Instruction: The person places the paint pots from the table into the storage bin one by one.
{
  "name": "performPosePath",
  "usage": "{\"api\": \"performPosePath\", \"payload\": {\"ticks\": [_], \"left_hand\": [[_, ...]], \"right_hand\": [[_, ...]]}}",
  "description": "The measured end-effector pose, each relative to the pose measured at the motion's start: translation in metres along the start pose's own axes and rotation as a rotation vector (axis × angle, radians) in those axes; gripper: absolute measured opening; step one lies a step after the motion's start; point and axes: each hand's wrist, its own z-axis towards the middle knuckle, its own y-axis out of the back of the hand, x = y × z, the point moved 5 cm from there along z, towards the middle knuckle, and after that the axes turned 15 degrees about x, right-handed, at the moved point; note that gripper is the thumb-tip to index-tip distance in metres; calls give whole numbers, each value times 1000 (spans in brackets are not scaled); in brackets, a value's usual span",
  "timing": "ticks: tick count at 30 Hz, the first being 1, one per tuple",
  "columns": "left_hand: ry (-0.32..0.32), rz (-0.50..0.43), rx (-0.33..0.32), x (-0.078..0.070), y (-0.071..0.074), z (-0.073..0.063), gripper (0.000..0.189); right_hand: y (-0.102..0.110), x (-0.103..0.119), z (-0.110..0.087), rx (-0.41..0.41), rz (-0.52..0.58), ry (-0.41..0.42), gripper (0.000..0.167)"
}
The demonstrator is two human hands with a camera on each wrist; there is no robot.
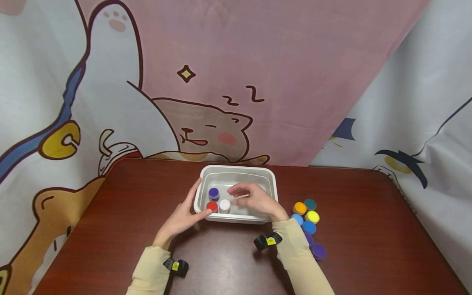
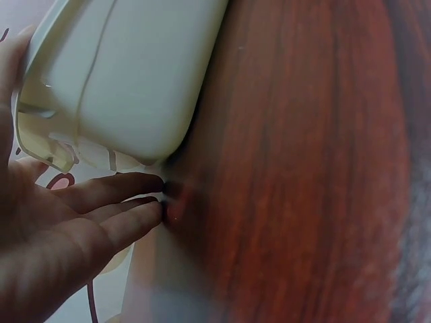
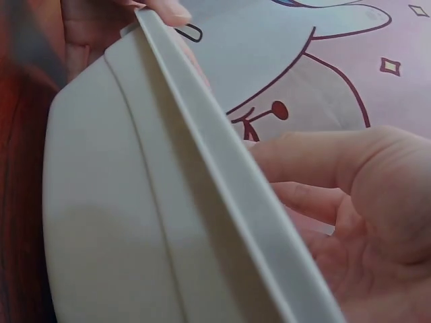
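A white plastic bin point(image 1: 236, 220) stands on the table. Its left front corner is held by my left hand point(image 1: 183, 217), thumb over the rim and fingers along the outer side. In the left wrist view, the fingertips point(image 2: 153, 183) reach down beside the bin's base. My right hand point(image 1: 254, 199) hovers inside the bin with loosely bent fingers and nothing between them. Just left of its fingertips stands a small white pot point(image 1: 224, 206). Next to that are a red-topped pot point(image 1: 212, 206) under the left thumb's tip and a purple-topped pot point(image 1: 214, 194) behind.
Right of the bin, several small pots cluster on the table point(image 1: 368, 229): orange point(image 1: 299, 208), green point(image 1: 310, 204), yellow point(image 1: 312, 216), blue point(image 1: 309, 227) and purple point(image 1: 318, 251) ones. The right forearm passes beside them. A printed cloth point(image 1: 295, 82) hangs behind the table.
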Motion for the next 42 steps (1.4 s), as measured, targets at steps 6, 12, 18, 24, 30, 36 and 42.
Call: {"api": "performPosePath", "payload": {"ticks": [6,12,18,24,30,36,42], "left_hand": [[-1,6,-6,4,0,0,95],[-5,11,-7,5,0,0,95],[-9,14,-8,6,1,-1,94],[-10,1,0,7,0,-1,94],[-3,-6,8,6,0,-1,94],[-5,-4,8,5,0,0,93],[0,0,5,4,0,1,94]], "right_hand": [[7,0,-9,6,-47,37,32],[14,4,-21,-8,-55,17,32],[23,6,-36,-50,-62,12,31],[32,8,-52,-95,-41,16,31],[40,7,-69,-149,-61,-15,29],[48,2,-87,-194,-108,-20,28],[57,-3,-106,-219,-126,-31,29]]}}
